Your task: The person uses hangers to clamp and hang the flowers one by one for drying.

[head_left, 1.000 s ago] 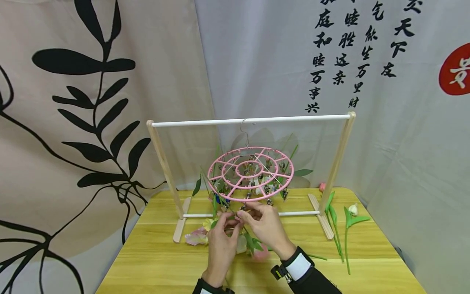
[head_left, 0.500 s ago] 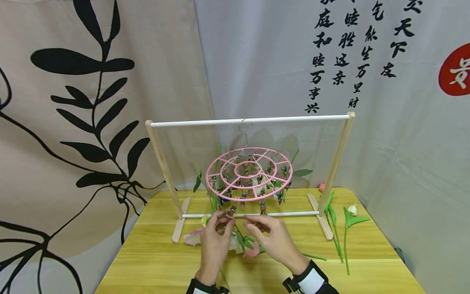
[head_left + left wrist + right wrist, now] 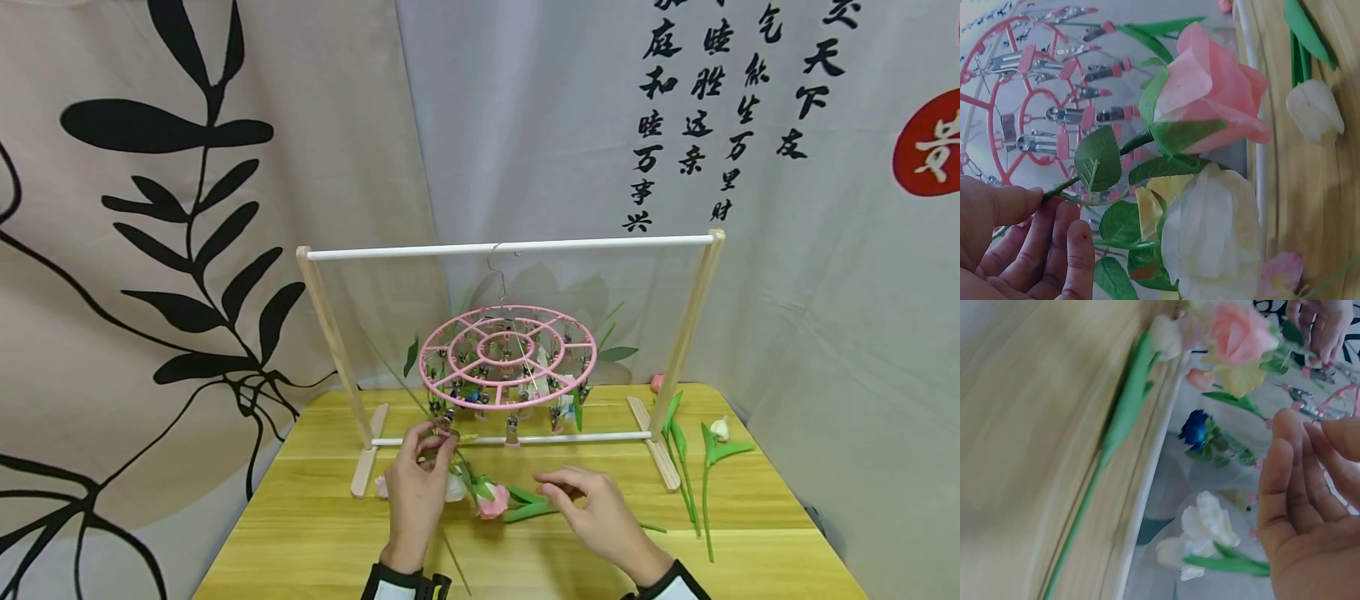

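A pink round clip hanger [image 3: 495, 407] with metal clips hangs from a wood-and-white stand. My left hand [image 3: 417, 487], below its front left rim, pinches the green stem of a pink rose [image 3: 1210, 94] between thumb and forefinger; in the head view the rose [image 3: 492, 499] points down to the right. Whether the fingers also touch a clip is hidden. A white flower [image 3: 1213, 234] is close beside the rose. My right hand [image 3: 596, 512] hovers over the table to the right, fingers loosely bent and holding nothing. In the right wrist view, a blue rose [image 3: 1196, 429] hangs near a clip.
The stand's white top bar [image 3: 585, 244] spans two wooden posts, with a lower bar [image 3: 600, 437] behind the hands. A white tulip [image 3: 720, 430] lies on the right of the wooden table [image 3: 300, 550]. Another white tulip [image 3: 1165, 337] lies in front of the stand.
The right hand has let go near the left hand and moved right and down. The left hand has shifted slightly left with the rose stem. The hanger has turned a little.
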The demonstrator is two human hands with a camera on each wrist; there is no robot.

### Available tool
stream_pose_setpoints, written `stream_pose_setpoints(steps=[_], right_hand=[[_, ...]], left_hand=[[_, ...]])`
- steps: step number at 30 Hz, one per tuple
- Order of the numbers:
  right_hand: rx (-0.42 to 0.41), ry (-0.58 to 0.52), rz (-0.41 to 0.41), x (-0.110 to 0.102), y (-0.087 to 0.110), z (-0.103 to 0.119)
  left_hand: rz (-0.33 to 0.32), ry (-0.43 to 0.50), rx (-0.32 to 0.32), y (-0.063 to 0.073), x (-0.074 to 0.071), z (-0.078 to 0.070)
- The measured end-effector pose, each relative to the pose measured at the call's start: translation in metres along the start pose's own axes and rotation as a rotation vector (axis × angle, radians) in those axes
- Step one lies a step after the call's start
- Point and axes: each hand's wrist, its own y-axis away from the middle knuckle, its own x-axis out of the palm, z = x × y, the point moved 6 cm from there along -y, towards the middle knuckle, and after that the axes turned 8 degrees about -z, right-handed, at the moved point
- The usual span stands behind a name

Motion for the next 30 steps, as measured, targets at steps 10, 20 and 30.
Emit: stream_pose_setpoints(steps=[10,20,30], right_hand=[[0.085,0.221,0.007,-0.025,0.010,-0.044],[0.288,0.440,0.042,-0.033,0.020,-0.090],[0.318,0.499,0.032,-0.034,0.024,-0.101]], left_hand=[[-0.022,-0.031,0.011,-0.015,-0.011,0.013],[0.001,-0.065,-0.019,-0.024,-0.014,0.026],[0.031,-0.063,-0.029,-0.022,-0.022,0.024]])
